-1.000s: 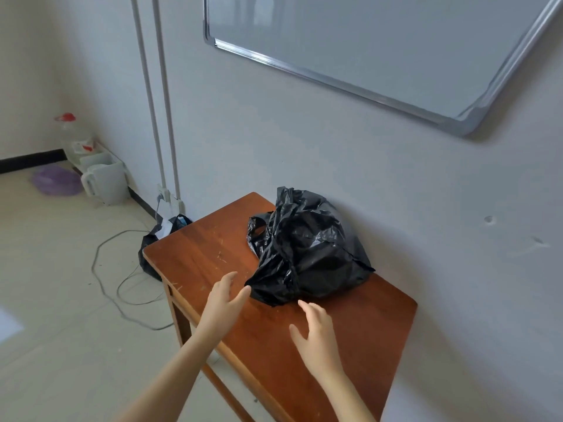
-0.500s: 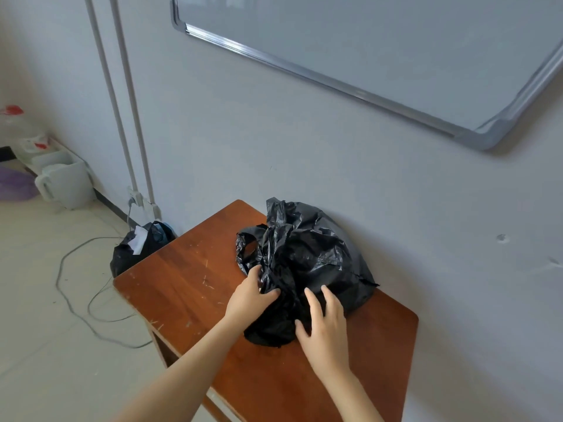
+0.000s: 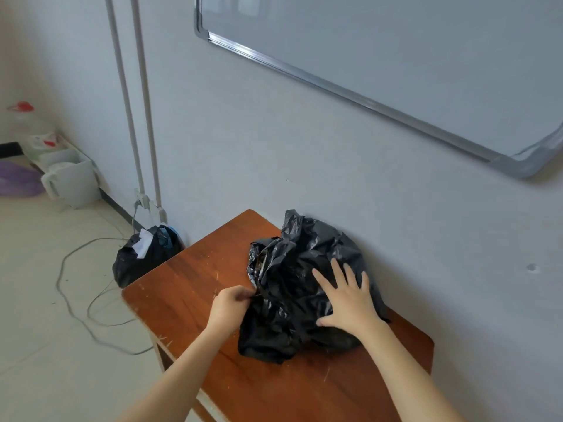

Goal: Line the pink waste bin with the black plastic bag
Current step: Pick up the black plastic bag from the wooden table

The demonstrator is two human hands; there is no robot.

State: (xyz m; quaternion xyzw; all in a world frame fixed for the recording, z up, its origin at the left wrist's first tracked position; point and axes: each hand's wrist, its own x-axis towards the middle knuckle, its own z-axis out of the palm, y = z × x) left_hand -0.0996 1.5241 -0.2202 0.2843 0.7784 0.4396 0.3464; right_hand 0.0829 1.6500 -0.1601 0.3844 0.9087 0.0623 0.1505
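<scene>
A crumpled black plastic bag (image 3: 298,278) lies in a heap on a brown wooden table (image 3: 195,278), against the wall. My left hand (image 3: 230,306) pinches a fold of the bag at its left edge. Flat on top of the heap rests my right hand (image 3: 345,295), fingers spread, pressing down without gripping. No pink waste bin is in view.
A second black bag (image 3: 143,257) holding white paper sits on the floor left of the table. A grey cable (image 3: 73,300) loops across the floor. A white jug (image 3: 71,184) and a purple basin (image 3: 16,181) stand far left. A whiteboard (image 3: 396,56) hangs above.
My left hand has closed on the bag's left edge. My right hand slid up from the bag's front onto its top. The view shifted slightly.
</scene>
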